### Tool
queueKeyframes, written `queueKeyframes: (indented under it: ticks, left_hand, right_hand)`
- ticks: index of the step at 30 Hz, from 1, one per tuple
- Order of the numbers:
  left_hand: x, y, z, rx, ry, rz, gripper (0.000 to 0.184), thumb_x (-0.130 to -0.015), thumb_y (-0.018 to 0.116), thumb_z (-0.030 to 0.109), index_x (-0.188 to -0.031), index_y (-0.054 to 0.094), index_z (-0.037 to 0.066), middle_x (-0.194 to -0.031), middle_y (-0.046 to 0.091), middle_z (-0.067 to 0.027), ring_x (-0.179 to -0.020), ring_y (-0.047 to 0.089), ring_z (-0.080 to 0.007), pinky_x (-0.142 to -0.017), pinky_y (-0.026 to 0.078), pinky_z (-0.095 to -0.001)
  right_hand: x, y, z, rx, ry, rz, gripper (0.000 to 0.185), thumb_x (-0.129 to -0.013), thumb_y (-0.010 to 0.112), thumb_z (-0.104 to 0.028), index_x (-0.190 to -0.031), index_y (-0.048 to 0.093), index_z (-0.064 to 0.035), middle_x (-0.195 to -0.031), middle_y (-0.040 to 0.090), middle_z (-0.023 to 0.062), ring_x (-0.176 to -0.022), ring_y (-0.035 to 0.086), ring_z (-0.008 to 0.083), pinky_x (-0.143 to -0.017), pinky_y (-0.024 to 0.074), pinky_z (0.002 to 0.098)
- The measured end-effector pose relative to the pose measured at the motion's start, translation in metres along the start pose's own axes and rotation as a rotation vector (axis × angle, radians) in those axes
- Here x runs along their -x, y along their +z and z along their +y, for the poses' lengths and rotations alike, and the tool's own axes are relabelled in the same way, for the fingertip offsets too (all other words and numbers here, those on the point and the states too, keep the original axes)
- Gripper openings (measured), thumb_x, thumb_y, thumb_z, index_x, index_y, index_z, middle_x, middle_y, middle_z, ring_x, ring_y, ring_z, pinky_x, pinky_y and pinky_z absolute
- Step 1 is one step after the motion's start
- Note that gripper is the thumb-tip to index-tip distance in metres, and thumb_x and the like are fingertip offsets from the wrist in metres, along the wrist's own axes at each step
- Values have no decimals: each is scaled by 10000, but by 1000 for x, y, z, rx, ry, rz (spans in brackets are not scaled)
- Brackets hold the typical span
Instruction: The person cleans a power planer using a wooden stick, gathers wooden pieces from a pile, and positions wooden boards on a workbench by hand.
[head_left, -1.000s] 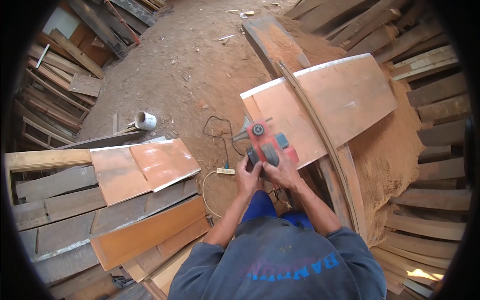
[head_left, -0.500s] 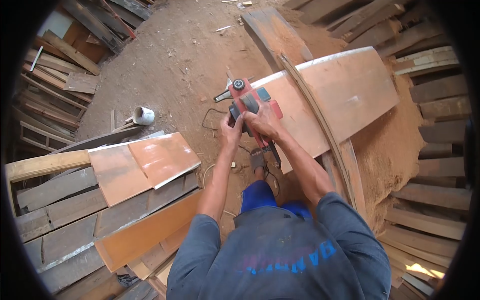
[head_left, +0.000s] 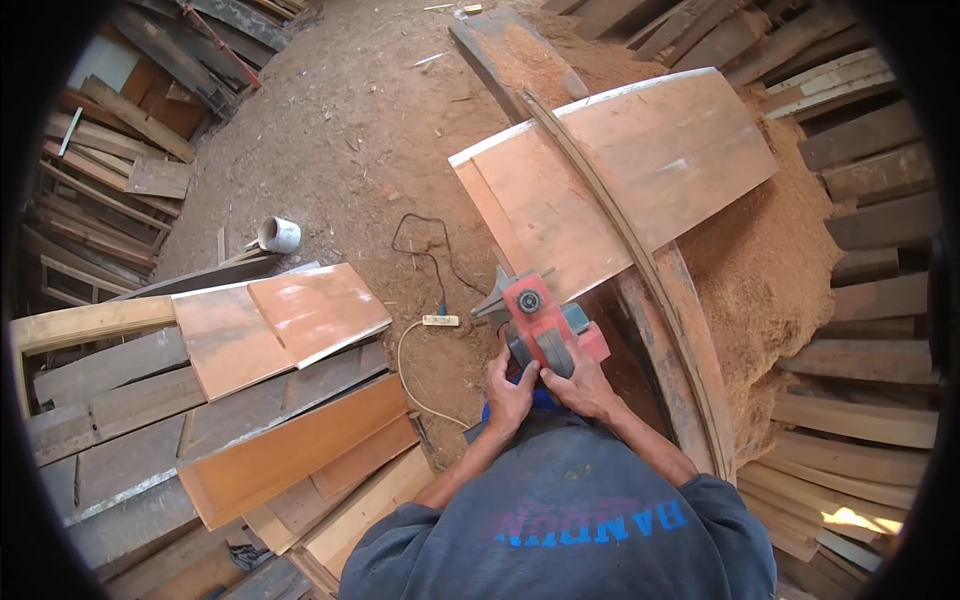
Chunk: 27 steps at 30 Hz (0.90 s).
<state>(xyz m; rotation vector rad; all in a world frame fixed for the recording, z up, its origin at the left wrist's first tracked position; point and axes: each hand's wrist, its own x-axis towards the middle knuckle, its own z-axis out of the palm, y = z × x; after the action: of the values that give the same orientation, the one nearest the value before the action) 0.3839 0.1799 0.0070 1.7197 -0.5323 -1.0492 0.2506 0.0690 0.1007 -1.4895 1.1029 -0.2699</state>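
A red electric planer (head_left: 540, 318) with a black front knob is held close to my body, just off the near end of a wide reddish-brown board (head_left: 640, 175). My left hand (head_left: 508, 398) is closed on its dark housing, with the fingers partly hidden behind it. My right hand (head_left: 587, 388) wraps round the planer's grey handle. The board has a whitish long edge and lies across a dusty beam (head_left: 690, 300). Over the board runs a long thin wooden strip (head_left: 600, 185).
Sawdust (head_left: 770, 275) is heaped to the right. A dark cord (head_left: 440, 262) meets a white socket block (head_left: 440, 321) on the floor. Two boards (head_left: 320, 315) lie on stacked planks at left, near a white bucket (head_left: 280, 235). Timber stacks (head_left: 860, 360) stand along the right.
Both hands have drawn the planer back toward my body, off the near end of the board. That end and the cord on the floor now show more fully.
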Motion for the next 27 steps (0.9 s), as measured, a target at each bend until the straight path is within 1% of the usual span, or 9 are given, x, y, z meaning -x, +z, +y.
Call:
queueKeyframes:
  ticks: [3, 4, 7, 8, 11, 18, 23, 26, 27]
  left_hand:
    - [-39, -7, -3, -23, 103, 44, 583, -908, 817, 199, -1405, 604, -20, -1094, 652, -148, -1076, 698, -269, -942, 563, -380]
    - [-48, -6, 36, 173, -2, 37, 568, -913, 812, 216, -1378, 617, -47, -1098, 668, -160, -1079, 693, -261, -942, 553, -380]
    - [-106, -24, 56, 61, 100, 34, 518, -927, 793, 212, -1347, 642, -52, -1151, 691, -172, -1096, 684, -243, -946, 542, -375]
    - [-129, -28, 47, -72, 107, 106, 470, -958, 751, 242, -1322, 662, -42, -1179, 713, -175, -1091, 678, -216, -942, 536, -367]
    - [-194, -45, 75, -33, 223, 109, 381, -1061, 623, 249, -1322, 647, -27, -1058, 699, -40, -880, 621, -105, -776, 526, -292]
    - [-301, -71, 139, 104, 242, 116, 399, -1076, 609, 297, -1275, 658, -46, -1033, 699, -41, -876, 616, -99, -772, 515, -270]
    - [-266, -58, 125, 203, 227, 92, 391, -1044, 660, 311, -1237, 679, -28, -989, 718, -60, -885, 640, -117, -788, 535, -287]
    - [-214, -52, 111, -84, 172, 110, 411, -1018, 688, 300, -1256, 673, -35, -1055, 727, -109, -935, 665, -150, -827, 549, -318]
    - [-196, -47, 100, -55, 203, 91, 421, -1009, 692, 290, -1273, 667, -37, -1095, 722, -130, -965, 672, -167, -853, 551, -339]
  right_hand:
    - [-33, 6, -10, 44, -94, 39, 414, -897, 721, -312, -1075, 615, 47, -981, 671, 286, -949, 686, 438, -818, 528, 488]
    - [-50, 7, -19, 35, -111, 43, 425, -897, 718, -330, -1065, 618, 48, -966, 678, 293, -940, 692, 445, -806, 533, 495]
    - [-108, 11, -45, 16, -101, 9, 426, -893, 717, -338, -1052, 624, 46, -966, 686, 302, -942, 702, 446, -801, 539, 506]
    - [-127, 12, -57, 8, -19, -18, 449, -884, 718, -351, -1072, 634, 49, -987, 697, 310, -966, 708, 447, -821, 550, 506]
    - [-193, 19, -80, 4, -152, 35, 478, -870, 714, -349, -1115, 642, 55, -1006, 704, 312, -986, 711, 443, -849, 558, 490]
    - [-316, 27, -133, 6, -270, 20, 529, -836, 687, -321, -1191, 633, 68, -1055, 710, 322, -1017, 712, 444, -892, 557, 479]
    - [-289, 29, -109, 82, -254, 105, 540, -826, 702, -324, -1182, 640, 77, -1076, 707, 325, -1019, 716, 422, -887, 560, 467]
    - [-217, 14, -109, -58, -172, -12, 529, -833, 711, -329, -1189, 651, 59, -1095, 708, 307, -1033, 713, 411, -890, 563, 464]
    - [-197, 12, -98, -46, -174, -2, 519, -837, 712, -324, -1193, 654, 49, -1097, 709, 299, -1037, 712, 410, -889, 564, 466]
